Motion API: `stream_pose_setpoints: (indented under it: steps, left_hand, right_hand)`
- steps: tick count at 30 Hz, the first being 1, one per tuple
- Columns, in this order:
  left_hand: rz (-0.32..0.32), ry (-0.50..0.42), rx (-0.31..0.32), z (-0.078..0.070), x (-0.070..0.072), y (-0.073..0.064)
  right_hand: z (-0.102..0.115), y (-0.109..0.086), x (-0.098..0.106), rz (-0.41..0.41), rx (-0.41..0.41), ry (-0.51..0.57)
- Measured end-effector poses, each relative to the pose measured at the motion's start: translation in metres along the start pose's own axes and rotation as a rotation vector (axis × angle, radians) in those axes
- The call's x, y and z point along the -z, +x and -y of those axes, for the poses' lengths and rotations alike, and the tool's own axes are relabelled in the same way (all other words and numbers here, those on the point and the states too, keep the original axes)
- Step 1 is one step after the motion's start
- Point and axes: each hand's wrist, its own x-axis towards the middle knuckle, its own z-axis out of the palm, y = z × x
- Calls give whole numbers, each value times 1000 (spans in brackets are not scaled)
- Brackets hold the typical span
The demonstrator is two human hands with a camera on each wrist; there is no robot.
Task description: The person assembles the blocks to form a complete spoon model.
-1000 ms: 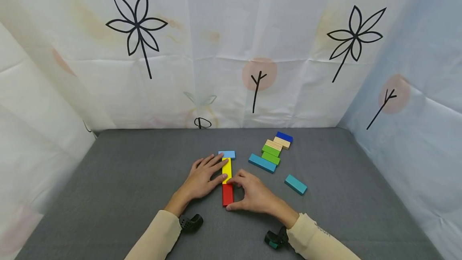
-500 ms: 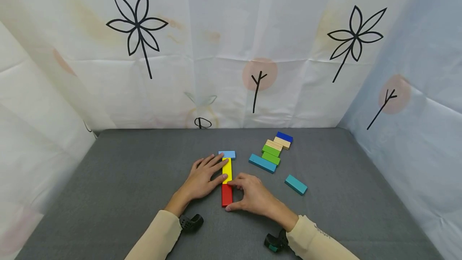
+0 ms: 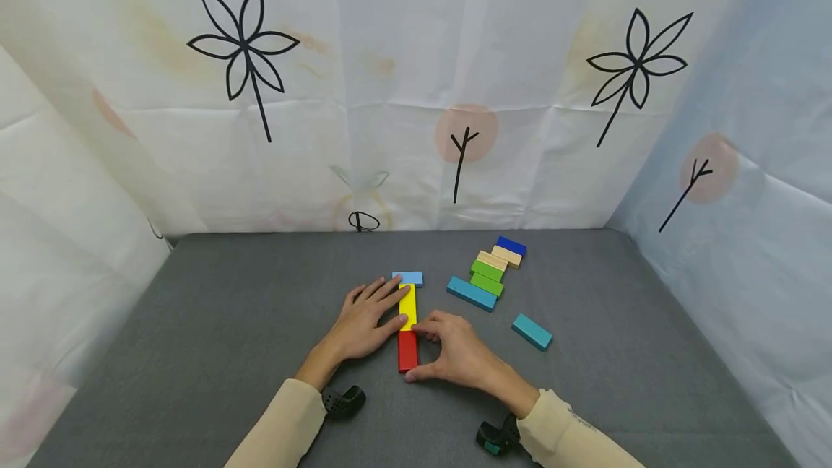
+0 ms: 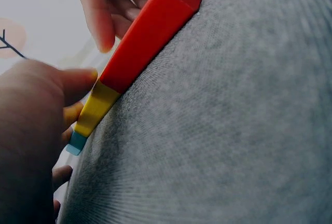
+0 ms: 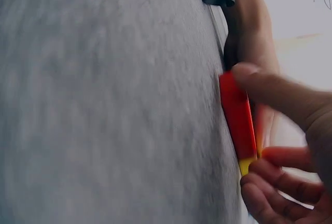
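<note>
A yellow block (image 3: 407,303) and a red block (image 3: 407,352) lie end to end in a line toward me, with a light blue block (image 3: 411,279) set crosswise at the far end. My left hand (image 3: 364,322) lies along the left side, fingers spread, tips touching the yellow and light blue blocks. From the right, my right hand (image 3: 458,349) spans the red block between thumb and index finger. In the right wrist view, the thumb (image 5: 246,71) is at the near end of the red block (image 5: 238,110), and the other fingers are near the joint with the yellow.
Back right, a stepped row holds a dark blue block (image 3: 512,245), a wood-coloured block (image 3: 506,256), a green block (image 3: 488,270), a blue block (image 3: 471,293) and others. A teal block (image 3: 532,331) lies apart. Grey cloth (image 3: 260,338) covers the table; printed curtains (image 3: 390,78) surround it.
The red block has slid slightly left at its near end, into straighter line with the yellow one, my right hand moving with it. My left hand has stayed put.
</note>
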Motion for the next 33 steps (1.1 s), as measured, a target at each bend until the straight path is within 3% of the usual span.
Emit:
stream_pose_setpoints:
  steps: [6,12,17,22,33]
  left_hand:
    - [52,6,23,0,1,0]
    - [54,34,4,0,2,-1]
    - [45,26,-1,0,2,-1]
    - [49,20,7,0,2,-1]
    - [51,18,2,-2,2,-1]
  right_hand:
    - [-15,-10,22,-66,-34,58]
    - [-43,-28,61,-79,-62,-25]
    - [-66,-47,93,3,-156,-66]
    - [-84,-60,114,121,-214,13]
    - [-92,-68,127,293,-237,189]
